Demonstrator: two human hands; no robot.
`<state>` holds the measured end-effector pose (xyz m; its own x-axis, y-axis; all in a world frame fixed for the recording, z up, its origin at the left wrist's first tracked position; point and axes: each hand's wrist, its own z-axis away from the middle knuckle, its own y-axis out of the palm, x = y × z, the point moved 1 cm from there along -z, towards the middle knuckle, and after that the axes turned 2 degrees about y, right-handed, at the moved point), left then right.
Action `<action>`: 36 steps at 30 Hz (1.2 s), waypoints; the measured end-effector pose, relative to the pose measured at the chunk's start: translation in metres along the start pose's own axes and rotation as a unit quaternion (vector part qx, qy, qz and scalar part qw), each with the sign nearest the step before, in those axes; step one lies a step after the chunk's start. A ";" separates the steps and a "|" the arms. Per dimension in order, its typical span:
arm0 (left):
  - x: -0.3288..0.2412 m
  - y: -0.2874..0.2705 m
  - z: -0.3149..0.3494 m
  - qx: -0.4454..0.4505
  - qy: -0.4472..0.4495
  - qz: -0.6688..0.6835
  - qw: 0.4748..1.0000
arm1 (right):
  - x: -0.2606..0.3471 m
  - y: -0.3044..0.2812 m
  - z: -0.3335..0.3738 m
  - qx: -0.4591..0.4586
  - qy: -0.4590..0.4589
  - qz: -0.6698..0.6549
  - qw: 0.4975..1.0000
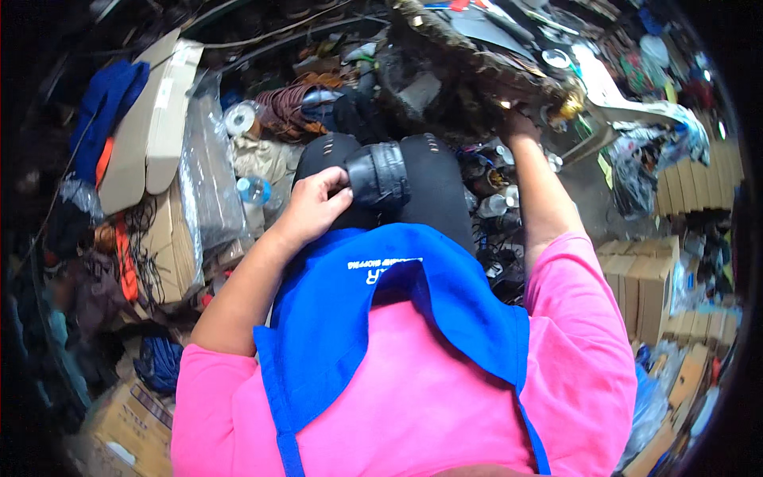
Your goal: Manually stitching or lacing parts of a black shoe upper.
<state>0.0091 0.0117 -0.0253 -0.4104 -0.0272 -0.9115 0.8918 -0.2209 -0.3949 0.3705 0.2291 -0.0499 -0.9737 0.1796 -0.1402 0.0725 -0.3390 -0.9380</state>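
On my lap, my left hand (323, 203) grips the near end of a black, shiny, leather-like piece (380, 173), bulky and creased, with thumb and fingers closed on its edge. The piece rests across my thighs in black trousers. My right arm is stretched forward to a worn, dark workbench (469, 60). In the shadow at the bench's near edge, my right hand (519, 125) is dark; its fingers and anything in them cannot be made out. A blue apron (318, 318) covers my front.
At left stand flattened cardboard (163, 119), clear plastic wrap (211, 159), a white tape roll (240, 119) and a bottle with a blue cap (253, 189). Coiled brown cord (286, 111) lies ahead. Several bottles (493, 205) stand right of my legs, with cardboard boxes (640, 278) farther right.
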 end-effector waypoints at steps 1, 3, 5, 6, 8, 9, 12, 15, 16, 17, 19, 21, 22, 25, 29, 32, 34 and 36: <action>0.003 0.002 0.002 -0.026 -0.002 0.064 0.998 | 0.011 -0.007 0.007 0.023 -0.005 0.009 1.000; 0.000 0.010 -0.002 -0.034 -0.016 0.109 0.993 | 0.000 0.010 0.000 -0.051 -0.015 -0.016 0.998; -0.007 0.012 -0.003 -0.054 -0.042 0.133 0.989 | -0.002 0.017 -0.004 -0.124 -0.026 -0.045 0.991; -0.009 0.010 -0.003 -0.030 -0.045 0.105 0.993 | 0.000 0.016 -0.002 -0.130 -0.011 -0.041 0.991; -0.006 0.011 -0.005 -0.030 -0.055 0.142 0.988 | 0.001 0.011 -0.007 -0.131 -0.024 -0.044 0.990; -0.006 0.012 -0.007 -0.025 -0.060 0.180 0.982 | -0.001 0.013 -0.010 -0.131 -0.025 -0.046 0.990; -0.007 0.015 -0.016 -0.025 -0.090 0.215 0.972 | -0.004 0.016 -0.018 -0.071 -0.050 -0.022 0.996; -0.015 0.015 -0.027 -0.035 -0.100 0.244 0.964 | -0.005 0.017 -0.031 -0.074 -0.033 0.012 0.997; -0.014 0.014 -0.029 -0.025 -0.104 0.249 0.963 | -0.005 0.014 -0.038 -0.022 -0.039 0.006 0.999; -0.013 0.013 -0.027 -0.024 -0.101 0.250 0.963 | -0.008 0.013 -0.043 0.030 -0.044 0.000 0.999; -0.011 0.011 -0.025 -0.019 -0.121 0.293 0.948 | -0.020 0.017 -0.043 -0.017 -0.042 -0.006 0.999; -0.012 0.010 -0.020 -0.021 -0.122 0.316 0.941 | -0.031 0.015 -0.037 -0.062 -0.046 -0.008 0.997; -0.013 0.010 -0.017 -0.024 -0.126 0.336 0.933 | -0.044 0.016 -0.024 0.040 -0.044 -0.086 0.995; -0.010 0.008 -0.012 -0.011 -0.120 0.346 0.930 | -0.070 0.013 0.029 0.222 -0.087 -0.206 0.949; -0.008 0.009 -0.010 0.002 -0.117 0.387 0.915 | -0.093 0.033 0.134 0.302 -0.148 -0.484 0.808; -0.008 0.009 -0.007 0.017 -0.106 0.406 0.908 | -0.078 0.022 0.195 0.363 -0.154 -0.566 0.724; -0.008 0.008 -0.006 0.011 -0.112 0.410 0.905 | -0.058 0.005 0.221 0.395 -0.190 -0.583 0.684; -0.008 0.009 -0.006 0.011 -0.112 0.414 0.903 | -0.043 -0.001 0.236 0.405 -0.237 -0.592 0.655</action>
<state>0.0214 0.0155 -0.0220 0.3659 -0.3879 -0.8460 0.9075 -0.0528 0.4167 0.3610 0.0035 0.0320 -0.2153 0.5170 0.8285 -0.7461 -0.6344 0.2021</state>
